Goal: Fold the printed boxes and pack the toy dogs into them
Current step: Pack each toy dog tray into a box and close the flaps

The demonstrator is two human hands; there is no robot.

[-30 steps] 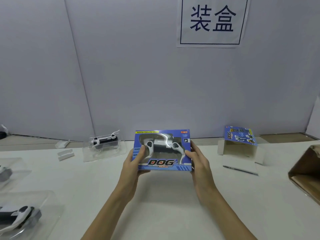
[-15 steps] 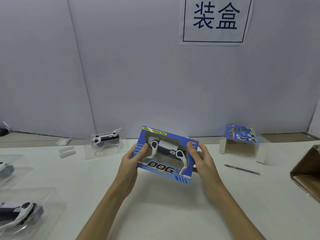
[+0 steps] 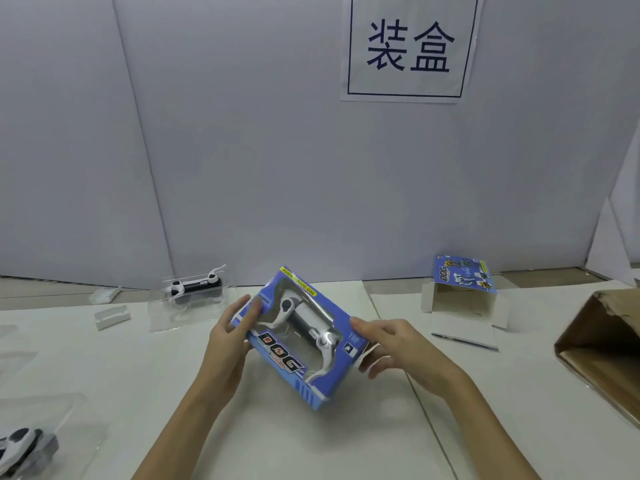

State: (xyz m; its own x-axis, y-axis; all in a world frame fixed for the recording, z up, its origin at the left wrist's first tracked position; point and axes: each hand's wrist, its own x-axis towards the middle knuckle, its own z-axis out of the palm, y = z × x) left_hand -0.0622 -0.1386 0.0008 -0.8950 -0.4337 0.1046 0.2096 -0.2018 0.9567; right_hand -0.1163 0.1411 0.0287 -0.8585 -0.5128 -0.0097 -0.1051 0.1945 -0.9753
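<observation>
At the far left a toy dog in its clear tray (image 3: 20, 448) is lying on the tabletop (image 3: 145, 382), and another trayed dog (image 3: 195, 289) is waiting further back. The left hand (image 3: 228, 337) is gripping the packed printed box (image 3: 301, 337) by its upper-left end, above the tabletop. The box, level a second ago, is now tilting clockwise, probably being turned to set aside. The right hand (image 3: 398, 344) is holding its right end, fingers curled behind. An unfolded box (image 3: 460, 296) is standing at the right.
</observation>
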